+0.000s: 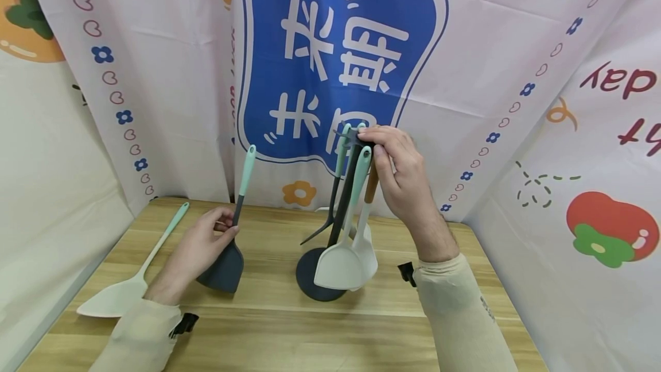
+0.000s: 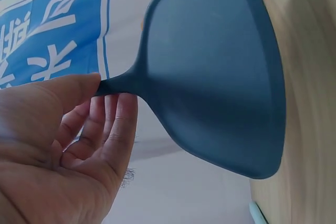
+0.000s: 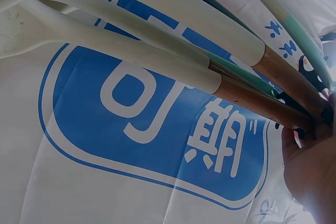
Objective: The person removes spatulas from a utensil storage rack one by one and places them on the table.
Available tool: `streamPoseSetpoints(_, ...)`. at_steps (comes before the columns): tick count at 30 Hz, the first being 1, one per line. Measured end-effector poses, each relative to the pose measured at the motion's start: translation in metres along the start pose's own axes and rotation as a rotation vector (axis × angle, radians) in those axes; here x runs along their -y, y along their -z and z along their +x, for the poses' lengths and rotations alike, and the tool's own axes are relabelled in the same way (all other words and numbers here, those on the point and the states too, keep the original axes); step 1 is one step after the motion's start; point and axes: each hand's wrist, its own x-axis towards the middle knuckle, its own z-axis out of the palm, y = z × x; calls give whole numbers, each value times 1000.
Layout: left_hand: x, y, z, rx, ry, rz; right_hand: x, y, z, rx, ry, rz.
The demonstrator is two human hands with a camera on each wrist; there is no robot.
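In the head view my left hand [image 1: 201, 243] pinches a dark grey spatula [image 1: 227, 266] with a mint handle by its neck. The spatula stands handle up, its wide blade near the wooden table. In the left wrist view the thumb and fingers close on the neck just above the blade [image 2: 210, 72]. My right hand [image 1: 403, 174] grips the top of a black utensil stand [image 1: 306, 277]. A white spatula [image 1: 338, 266] with a mint handle hangs at its front. Utensils with wooden handles [image 3: 257, 106] hang beside my right fingers, which the frame edge partly hides.
Another white spatula [image 1: 116, 297] with a mint handle lies on the table's left side. A dark utensil [image 1: 330, 217] hangs on the stand's left. Printed cloth [image 1: 181, 102] encloses the back and sides of the wooden table [image 1: 268, 326].
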Motion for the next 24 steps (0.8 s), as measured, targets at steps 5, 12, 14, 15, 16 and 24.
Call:
streamPoseSetpoints(5,9,3,-3,15,18,38,0,0,0,0,2,0)
streamPoseSetpoints(12,22,8,-5,34,36,74,0,0,0,-1,5,4)
streamPoseSetpoints(14,25,9,-6,39,36,94,0,0,0,0,5,4)
streamPoseSetpoints(15,27,9,-6,39,33,104,0,0,0,0,4,4)
streamPoseSetpoints(16,29,10,-7,40,31,113,0,0,0,1,3,3)
streamPoseSetpoints(24,40,13,-10,52,51,166,0,0,0,4,-2,-4)
